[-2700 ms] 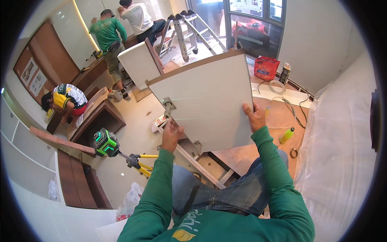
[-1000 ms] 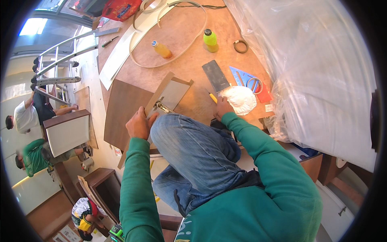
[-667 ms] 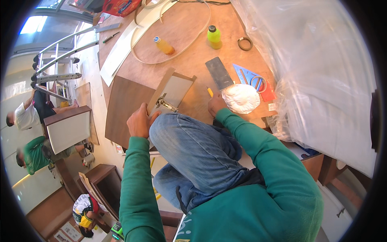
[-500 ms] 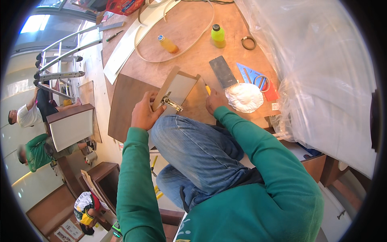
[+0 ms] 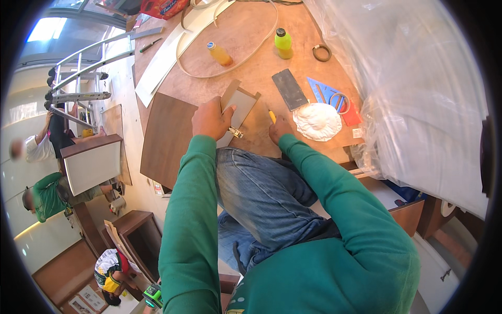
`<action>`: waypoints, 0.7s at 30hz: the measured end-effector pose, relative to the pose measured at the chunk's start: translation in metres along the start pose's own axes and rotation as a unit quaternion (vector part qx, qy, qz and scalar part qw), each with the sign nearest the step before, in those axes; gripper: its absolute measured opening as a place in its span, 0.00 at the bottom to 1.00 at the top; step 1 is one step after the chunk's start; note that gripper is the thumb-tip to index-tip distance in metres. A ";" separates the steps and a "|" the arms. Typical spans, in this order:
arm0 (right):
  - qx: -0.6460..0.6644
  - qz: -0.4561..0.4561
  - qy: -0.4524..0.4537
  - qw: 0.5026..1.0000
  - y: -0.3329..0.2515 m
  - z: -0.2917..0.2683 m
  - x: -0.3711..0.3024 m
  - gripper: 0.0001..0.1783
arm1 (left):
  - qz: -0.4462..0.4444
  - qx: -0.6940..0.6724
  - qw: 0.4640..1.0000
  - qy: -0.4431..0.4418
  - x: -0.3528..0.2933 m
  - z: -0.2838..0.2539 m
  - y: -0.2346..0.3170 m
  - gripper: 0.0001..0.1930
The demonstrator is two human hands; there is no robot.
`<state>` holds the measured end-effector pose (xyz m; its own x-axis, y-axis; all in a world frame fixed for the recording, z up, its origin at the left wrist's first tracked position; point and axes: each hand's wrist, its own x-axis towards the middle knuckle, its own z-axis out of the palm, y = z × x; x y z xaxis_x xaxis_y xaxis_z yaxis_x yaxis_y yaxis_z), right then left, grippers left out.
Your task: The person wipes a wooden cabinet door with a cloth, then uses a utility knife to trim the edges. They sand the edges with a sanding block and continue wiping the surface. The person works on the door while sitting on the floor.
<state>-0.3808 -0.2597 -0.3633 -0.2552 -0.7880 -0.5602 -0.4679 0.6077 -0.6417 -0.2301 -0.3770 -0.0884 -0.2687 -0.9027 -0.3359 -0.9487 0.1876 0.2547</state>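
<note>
A small brown-edged wooden panel [image 5: 244,106] with a pale inner face stands tilted on the table in front of my knees. My left hand [image 5: 212,119] is closed around its left side, with the thumb lying across the pale face. Just below the thumb a metal cabinet hinge [image 5: 237,133] sticks out; the hand hides part of it. My right hand [image 5: 281,130] is closed on a slim yellow-handled tool [image 5: 272,116] pointing up and left. Its exact kind is unclear. A crumpled white cloth [image 5: 318,122] lies right of that hand, near a dark flat block [image 5: 289,90].
A brown board [image 5: 166,133] lies left of my left hand. Beyond are two bottles, an orange one [image 5: 219,54] and a green one [image 5: 283,44], inside a loop of edging strip [image 5: 180,63]. A blue set square [image 5: 324,93] and plastic sheeting [image 5: 408,104] are at right. People work at left near a ladder [image 5: 78,98].
My left hand has moved up and right over the panel, now covering part of the hinge. The panel has shifted slightly up. My right hand has barely moved and keeps the yellow-handled tool.
</note>
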 end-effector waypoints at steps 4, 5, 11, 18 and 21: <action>-0.002 -0.017 0.029 0.999 0.006 -0.003 0.002 0.21 | 0.005 0.033 0.999 0.028 0.012 0.010 -0.010 0.24; 0.003 -0.030 0.058 0.998 0.015 -0.001 0.007 0.21 | 0.016 0.032 0.999 0.035 0.016 0.011 -0.007 0.24; -0.015 -0.082 0.046 0.995 -0.008 -0.017 0.014 0.21 | -0.014 -0.017 1.000 0.015 0.022 0.007 -0.015 0.23; 0.013 -0.018 0.000 1.000 -0.038 -0.008 0.034 0.23 | -0.074 -0.025 0.995 0.066 0.025 0.012 -0.005 0.23; 0.004 -0.010 -0.003 1.000 -0.040 0.004 0.043 0.23 | -0.097 -0.014 0.994 0.052 0.032 0.006 -0.008 0.24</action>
<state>-0.3697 -0.3176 -0.3639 -0.2406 -0.7991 -0.5509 -0.4662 0.5929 -0.6565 -0.2318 -0.4052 -0.1062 -0.0615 -0.9561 -0.2867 -0.9755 -0.0033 0.2202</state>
